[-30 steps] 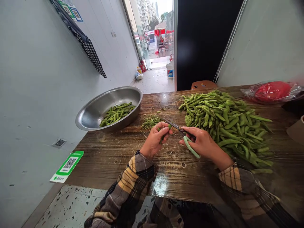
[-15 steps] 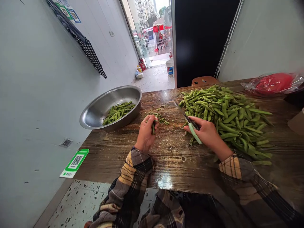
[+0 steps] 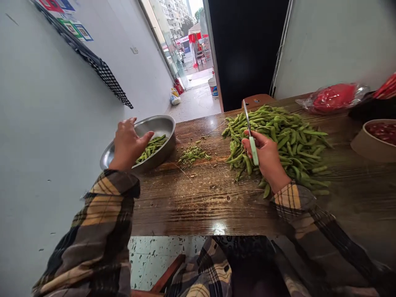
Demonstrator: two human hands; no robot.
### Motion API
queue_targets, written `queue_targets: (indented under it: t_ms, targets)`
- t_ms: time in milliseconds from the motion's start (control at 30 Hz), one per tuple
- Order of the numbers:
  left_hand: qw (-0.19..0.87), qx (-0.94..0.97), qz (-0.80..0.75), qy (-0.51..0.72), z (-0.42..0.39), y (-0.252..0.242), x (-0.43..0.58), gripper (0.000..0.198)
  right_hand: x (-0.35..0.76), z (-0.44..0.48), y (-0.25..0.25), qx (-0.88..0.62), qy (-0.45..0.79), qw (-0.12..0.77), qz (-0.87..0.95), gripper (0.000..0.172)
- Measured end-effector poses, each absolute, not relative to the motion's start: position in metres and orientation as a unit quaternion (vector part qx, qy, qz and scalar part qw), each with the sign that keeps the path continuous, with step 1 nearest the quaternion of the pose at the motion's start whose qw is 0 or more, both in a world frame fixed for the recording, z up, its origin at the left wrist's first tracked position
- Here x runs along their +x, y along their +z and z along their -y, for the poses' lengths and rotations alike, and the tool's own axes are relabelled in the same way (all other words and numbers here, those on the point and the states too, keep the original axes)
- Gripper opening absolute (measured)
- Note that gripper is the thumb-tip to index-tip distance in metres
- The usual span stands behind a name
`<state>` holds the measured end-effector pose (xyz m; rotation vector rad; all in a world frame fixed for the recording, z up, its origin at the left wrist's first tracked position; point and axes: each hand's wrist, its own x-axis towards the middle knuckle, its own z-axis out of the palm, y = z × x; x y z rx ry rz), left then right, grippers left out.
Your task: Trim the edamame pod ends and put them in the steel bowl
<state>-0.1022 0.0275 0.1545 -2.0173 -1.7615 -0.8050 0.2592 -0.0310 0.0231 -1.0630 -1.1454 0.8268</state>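
My left hand (image 3: 126,142) is over the near left side of a wide steel bowl (image 3: 168,123), fingers apart and thumb stretched out, with no pod visible in it. Green soybean pods (image 3: 156,144) lie in the bowl, partly hidden behind the hand. My right hand (image 3: 266,154) grips scissors (image 3: 253,150) by their pale green handle, blades pointing up and away. Behind and beside that hand spreads a large heap of soybean pods (image 3: 297,140). A small pile of trimmed green bits (image 3: 194,154) lies between the hands on the wooden table (image 3: 192,206).
A red item in clear plastic (image 3: 334,98) sits at the back right. Nearer on the right stands a tan bowl (image 3: 371,142) with dark red contents. Beyond the table are a brown stool (image 3: 258,99) and an open doorway. A checked cloth (image 3: 111,82) hangs on the left wall.
My left hand has moved left from mid-table to the bowl and opened, letting go of the pod it held. My right hand has turned the scissors more upright. The view has shifted right.
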Motion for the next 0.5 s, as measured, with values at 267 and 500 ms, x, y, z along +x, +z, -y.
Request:
queue_targets:
  t_ms: [267, 500]
  targets:
    - [-0.066, -0.910, 0.369, -0.176, 0.050, 0.078, 0.054, 0.034, 0.265, 0.030, 0.041, -0.438, 0.397, 0.703, 0.395, 0.046]
    - [-0.118, -0.992, 0.047, -0.011, 0.139, 0.032, 0.130, 0.034, 0.265, 0.029, 0.041, -0.445, 0.370, 0.708, 0.406, 0.046]
